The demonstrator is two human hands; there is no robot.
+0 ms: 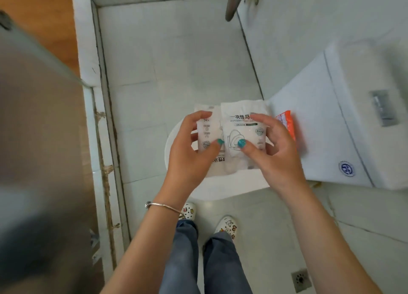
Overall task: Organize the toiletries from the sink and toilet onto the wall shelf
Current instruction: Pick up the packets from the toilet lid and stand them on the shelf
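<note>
Above the closed white toilet lid (293,99) I hold two white plastic packets of disposable toilet seat covers. My left hand (189,152) grips the left packet (206,135), thumb on its front and fingers curled over its top edge. My right hand (273,148) pinches the right packet (240,126), which overlaps the left one and shows a line drawing of a toilet. An orange and white packet (289,126) lies on the lid just right of my right hand, partly hidden by it. The wall shelf and the sink are out of view.
The toilet tank (364,108) with its flush button stands at the right. A blurred grey door or panel (37,139) fills the left. Pipes (234,2) hang at the top. A floor drain (301,279) sits in the tiles near my feet.
</note>
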